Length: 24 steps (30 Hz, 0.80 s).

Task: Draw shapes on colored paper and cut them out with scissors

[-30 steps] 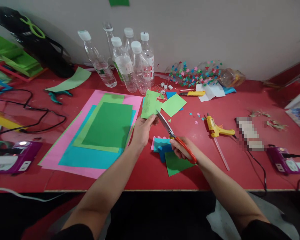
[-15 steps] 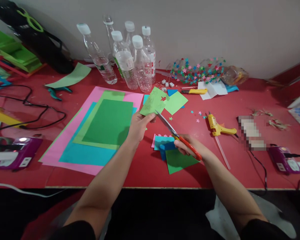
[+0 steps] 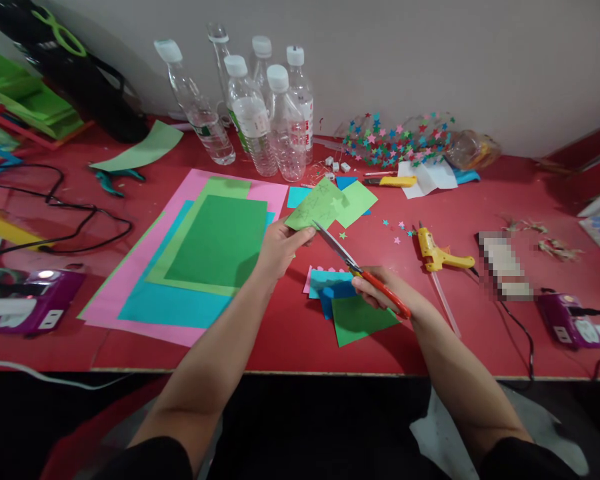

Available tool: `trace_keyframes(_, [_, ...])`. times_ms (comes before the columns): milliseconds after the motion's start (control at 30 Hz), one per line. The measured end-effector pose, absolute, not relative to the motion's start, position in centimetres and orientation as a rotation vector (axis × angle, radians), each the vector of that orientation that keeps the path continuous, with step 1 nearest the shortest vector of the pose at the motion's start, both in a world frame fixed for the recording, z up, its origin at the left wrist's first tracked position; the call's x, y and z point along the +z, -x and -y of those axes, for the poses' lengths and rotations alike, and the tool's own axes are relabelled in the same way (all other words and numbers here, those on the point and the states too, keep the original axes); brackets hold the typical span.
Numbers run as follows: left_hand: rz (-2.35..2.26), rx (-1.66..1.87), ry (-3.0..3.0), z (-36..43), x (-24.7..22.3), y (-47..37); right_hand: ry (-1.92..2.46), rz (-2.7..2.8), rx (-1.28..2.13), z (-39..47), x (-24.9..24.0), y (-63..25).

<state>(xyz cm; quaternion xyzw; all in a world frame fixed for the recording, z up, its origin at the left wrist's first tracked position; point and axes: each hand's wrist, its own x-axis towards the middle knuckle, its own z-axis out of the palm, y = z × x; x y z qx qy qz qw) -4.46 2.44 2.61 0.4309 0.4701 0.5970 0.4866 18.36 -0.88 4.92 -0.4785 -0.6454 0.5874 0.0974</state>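
My left hand (image 3: pixel 281 248) pinches the lower edge of a light green paper (image 3: pixel 314 205) that has faint star outlines on it. In my right hand (image 3: pixel 377 290) are red-handled scissors (image 3: pixel 353 265), their tips touching or close to the paper's lower edge by my left thumb. Another light green piece (image 3: pixel 356 203) lies just behind. Below the scissors rest a dark green sheet (image 3: pixel 363 321), blue paper (image 3: pixel 327 307) and pink paper. Small cut stars (image 3: pixel 398 240) lie to the right.
Stacked coloured sheets (image 3: pixel 220 240) cover the left centre. Bottles (image 3: pixel 253 127) stand at the back, beside a star-covered bottle (image 3: pixel 395 140). A yellow glue gun (image 3: pixel 437 252), a cutter (image 3: pixel 393 181) and a purple socket box (image 3: pixel 570 320) are on the right.
My left hand and the green paper have shifted slightly right, and the paper now covers the spot where a red star showed. The scissors have moved slightly right too.
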Motion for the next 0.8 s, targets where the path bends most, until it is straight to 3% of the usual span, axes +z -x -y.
trace_keyframes(800, [-1.112,1.465,-0.921,-2.64,2.52,4.53,1.459,1.829,1.772,0.96,4.28,-17.96])
